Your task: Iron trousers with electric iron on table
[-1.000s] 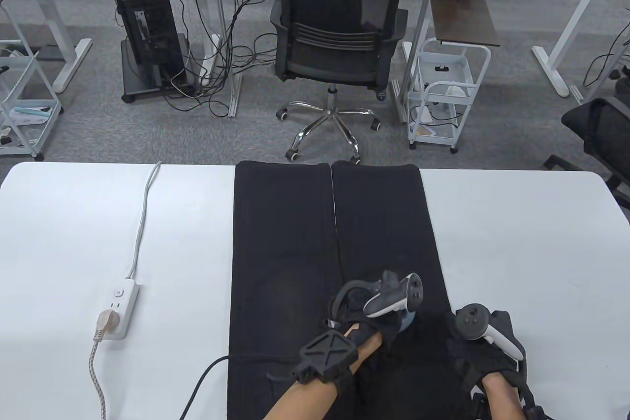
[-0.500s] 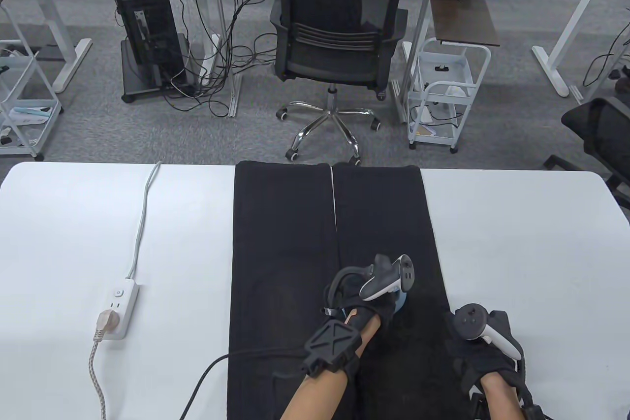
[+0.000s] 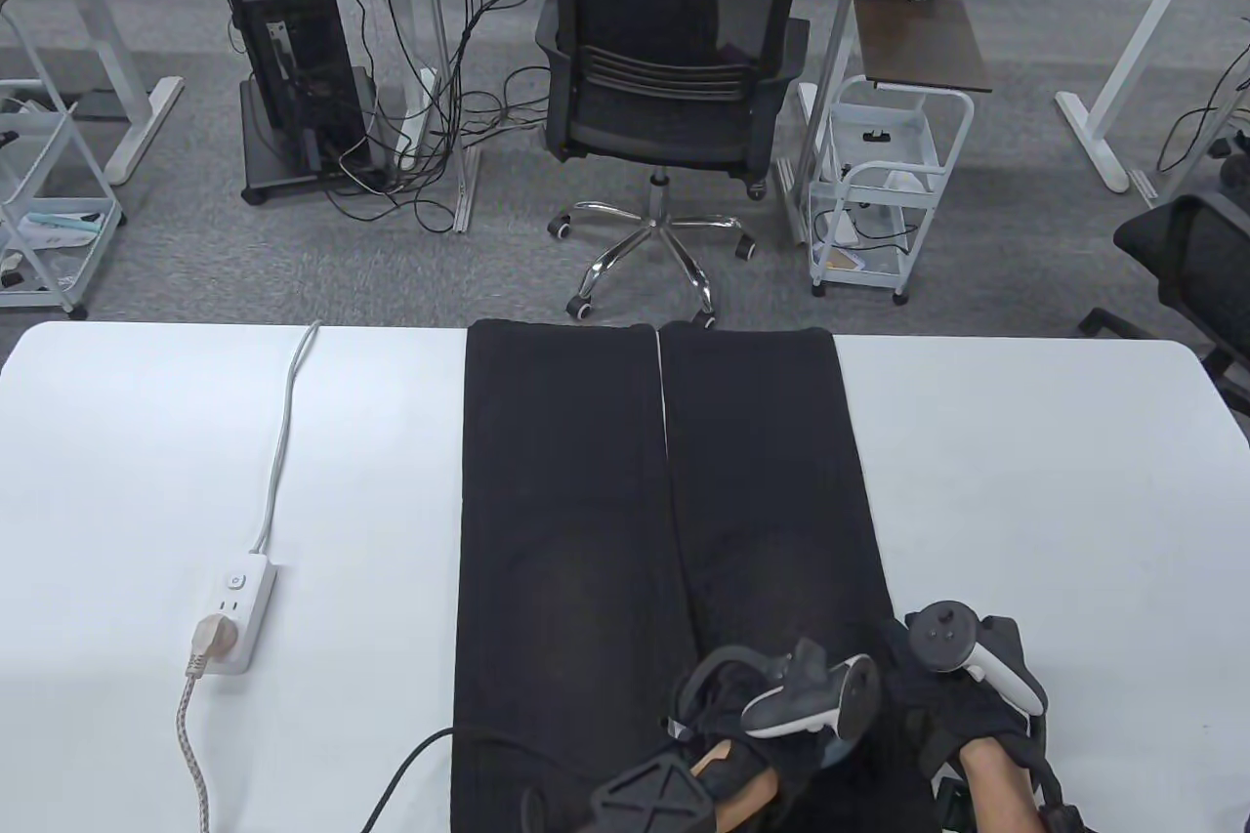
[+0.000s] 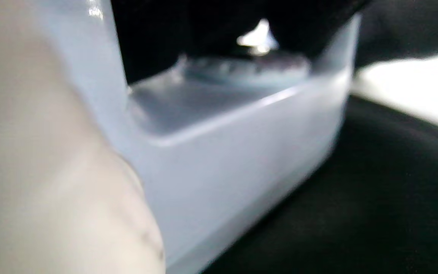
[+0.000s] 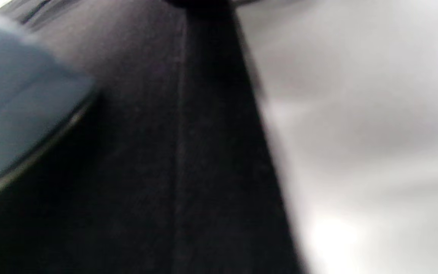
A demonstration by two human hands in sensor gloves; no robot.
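- Power strip (image 3: 237,613) near tabletop's (image 3: 1025,481) left edge, plug in; iron's black cord (image 3: 410,765) runs off the near edge by the trousers' left side. Cord could snag on long strokes.
- Trousers (image 3: 576,520) lie flat mid-tabletop, legs side by side running to the far edge, waist end at near edge. Fabric looks smooth, but can't judge which parts are pressed.
- Left hand (image 3: 771,726) grips the iron (image 4: 219,144), pale blue, sole down on the right leg close to near edge; fingers wrapped round the handle, mostly hidden under tracker.
- Judgement: mid-task, working the upper right leg; left leg & lower halves prob. still to do.
- Right hand (image 3: 962,706) rests on the trousers' right edge, pinning cloth; how its fingers lie, can't tell.
- Room: open cloth ahead toward far edge; bare tabletop to the right.
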